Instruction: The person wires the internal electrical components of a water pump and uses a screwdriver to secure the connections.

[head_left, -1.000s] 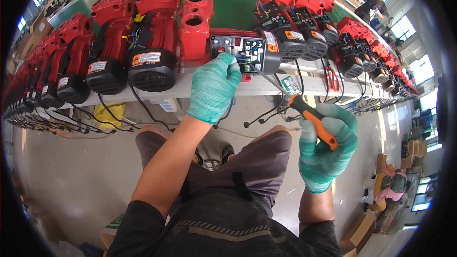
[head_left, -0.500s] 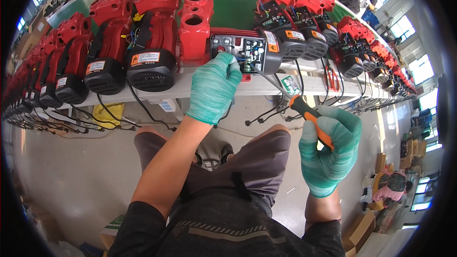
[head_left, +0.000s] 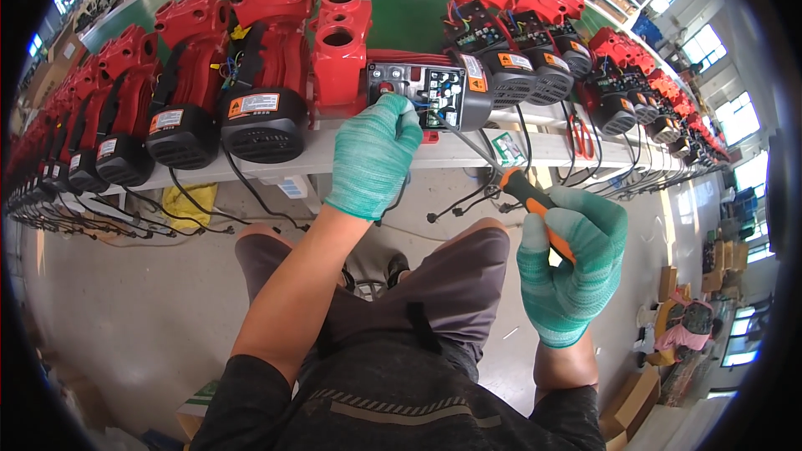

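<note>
A red and black pump [head_left: 340, 67] lies on the bench before me, its terminal box uncovered to show a circuit board [head_left: 443, 93]. My left hand [head_left: 374, 154], in a green glove, reaches over the box's near edge. Its thumb and fingertips are closed at a thin blue wire [head_left: 423, 104] running to the board; the fingertips are partly hidden. My gloved right hand [head_left: 575, 271] grips an orange and black screwdriver [head_left: 528, 194] by its handle. The screwdriver's shaft slants up and left, its tip at the board's lower edge.
Assembled red pumps [head_left: 266, 96] stand in a row to the left. Pumps with exposed boards [head_left: 474, 29] stand to the right. Red-handled scissors [head_left: 582, 138] hang at the bench edge [head_left: 334, 150]. Black power cords [head_left: 259, 192] dangle below, above a yellow cloth [head_left: 190, 203]. Other people are in the background.
My right hand and the screwdriver handle have shifted slightly left, while the tip stays at the board. My left hand barely moves. A person at the far right has moved left.
</note>
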The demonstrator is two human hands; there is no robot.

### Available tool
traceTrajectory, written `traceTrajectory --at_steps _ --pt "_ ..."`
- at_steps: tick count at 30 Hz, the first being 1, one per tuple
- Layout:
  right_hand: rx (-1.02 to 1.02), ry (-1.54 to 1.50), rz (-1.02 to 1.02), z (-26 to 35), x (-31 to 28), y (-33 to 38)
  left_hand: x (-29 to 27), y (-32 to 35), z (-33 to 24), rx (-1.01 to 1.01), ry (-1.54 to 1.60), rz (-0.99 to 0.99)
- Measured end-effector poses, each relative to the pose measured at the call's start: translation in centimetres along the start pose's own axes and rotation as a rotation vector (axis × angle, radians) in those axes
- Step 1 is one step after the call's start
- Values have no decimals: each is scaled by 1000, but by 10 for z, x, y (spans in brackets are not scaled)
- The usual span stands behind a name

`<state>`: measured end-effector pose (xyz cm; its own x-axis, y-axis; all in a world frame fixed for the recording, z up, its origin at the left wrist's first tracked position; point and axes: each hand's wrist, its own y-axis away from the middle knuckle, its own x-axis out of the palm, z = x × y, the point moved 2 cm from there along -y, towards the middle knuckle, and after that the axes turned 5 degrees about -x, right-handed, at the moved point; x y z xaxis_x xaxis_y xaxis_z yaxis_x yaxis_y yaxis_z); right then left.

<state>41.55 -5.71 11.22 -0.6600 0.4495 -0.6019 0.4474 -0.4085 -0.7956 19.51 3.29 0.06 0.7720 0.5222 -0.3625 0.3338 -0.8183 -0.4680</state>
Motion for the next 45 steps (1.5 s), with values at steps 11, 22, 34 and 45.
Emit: traceTrajectory --at_steps 11,22,34,45 --pt "70 -2 24 4 -2 1 1 0 2 27 -17 -19" --pt "55 6 17 4 -3 -1 2 0 4 3 -8 3" --pt "-181 151 450 24 -4 -58 -5 0 1 -6 -12 -4" --pt "-513 173 502 21 -7 -86 -1 2 -3 -117 -4 85"
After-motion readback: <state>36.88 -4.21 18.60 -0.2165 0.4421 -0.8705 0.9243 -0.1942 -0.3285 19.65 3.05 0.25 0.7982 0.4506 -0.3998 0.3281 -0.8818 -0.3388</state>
